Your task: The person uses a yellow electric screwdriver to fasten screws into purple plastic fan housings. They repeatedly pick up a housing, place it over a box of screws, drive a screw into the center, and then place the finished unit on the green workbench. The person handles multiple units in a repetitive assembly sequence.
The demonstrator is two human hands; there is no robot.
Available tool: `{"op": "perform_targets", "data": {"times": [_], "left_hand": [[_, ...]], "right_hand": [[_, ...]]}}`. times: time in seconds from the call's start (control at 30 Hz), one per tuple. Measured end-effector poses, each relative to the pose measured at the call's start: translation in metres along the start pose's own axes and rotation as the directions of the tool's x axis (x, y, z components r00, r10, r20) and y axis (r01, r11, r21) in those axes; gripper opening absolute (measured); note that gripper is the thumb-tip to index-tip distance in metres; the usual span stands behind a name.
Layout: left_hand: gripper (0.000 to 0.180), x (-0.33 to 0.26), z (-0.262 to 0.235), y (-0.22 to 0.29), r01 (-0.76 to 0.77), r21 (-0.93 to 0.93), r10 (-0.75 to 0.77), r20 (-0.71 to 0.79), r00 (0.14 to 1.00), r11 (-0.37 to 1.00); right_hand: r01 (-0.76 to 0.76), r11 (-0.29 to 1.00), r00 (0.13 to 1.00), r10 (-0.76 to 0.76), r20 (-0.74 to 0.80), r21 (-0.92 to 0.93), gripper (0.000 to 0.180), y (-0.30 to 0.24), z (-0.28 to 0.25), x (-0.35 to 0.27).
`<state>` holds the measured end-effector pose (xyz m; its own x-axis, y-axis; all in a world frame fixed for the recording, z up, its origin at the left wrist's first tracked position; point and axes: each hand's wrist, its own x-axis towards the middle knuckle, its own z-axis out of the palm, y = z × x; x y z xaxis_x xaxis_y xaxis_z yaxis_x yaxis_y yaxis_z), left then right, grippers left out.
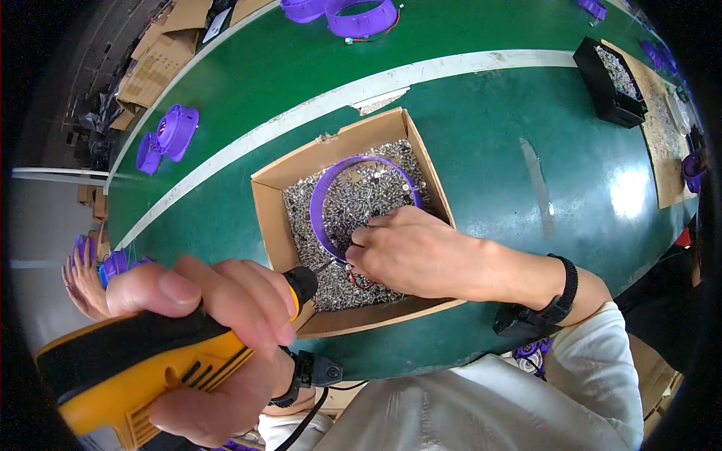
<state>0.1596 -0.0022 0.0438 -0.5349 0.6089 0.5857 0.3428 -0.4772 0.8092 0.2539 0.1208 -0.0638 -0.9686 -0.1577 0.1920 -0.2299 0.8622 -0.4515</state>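
In the head view, the left hand [214,331] had its fingers wrapped tight around one yellow-and-black electric screwdriver [143,364], its black tip pointing into a single open cardboard box [274,218] on the green surface [496,150]. The box was filled with small silver screws [301,214], too many to count, and one purple ring [325,194] lay on top of them. The right hand [410,252], a black band at its wrist, rested inside the box with its fingers pinched together at the ring's near rim; what they gripped was hidden. Further off lay two purple parts [169,135] at the left edge, two more purple rings [353,15] at the top, and one black tray [605,94] of screws at the right.
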Motion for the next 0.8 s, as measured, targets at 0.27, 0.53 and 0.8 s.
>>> {"op": "perform_targets", "data": {"times": [0.27, 0.53, 0.8], "left_hand": [[0.053, 0.008, -0.01, -0.011, 0.016, -0.103, 0.0, 0.147, 0.989, 0.995], [0.051, 0.019, -0.016, -0.016, 0.126, -0.155, -0.102, 0.153, 0.983, 0.98], [0.051, 0.019, -0.01, -0.015, 0.108, -0.114, -0.088, 0.17, 0.981, 0.988]], "right_hand": [[-0.022, 1.0, 0.998, 0.023, 0.052, -0.016, 0.013, -0.001, -0.002, 0.003], [-0.013, 0.999, 0.999, 0.011, 0.051, 0.037, 0.014, 0.001, -0.002, 0.002], [-0.029, 0.999, 0.997, 0.027, 0.07, 0.036, 0.015, 0.004, -0.003, 0.002]]}}
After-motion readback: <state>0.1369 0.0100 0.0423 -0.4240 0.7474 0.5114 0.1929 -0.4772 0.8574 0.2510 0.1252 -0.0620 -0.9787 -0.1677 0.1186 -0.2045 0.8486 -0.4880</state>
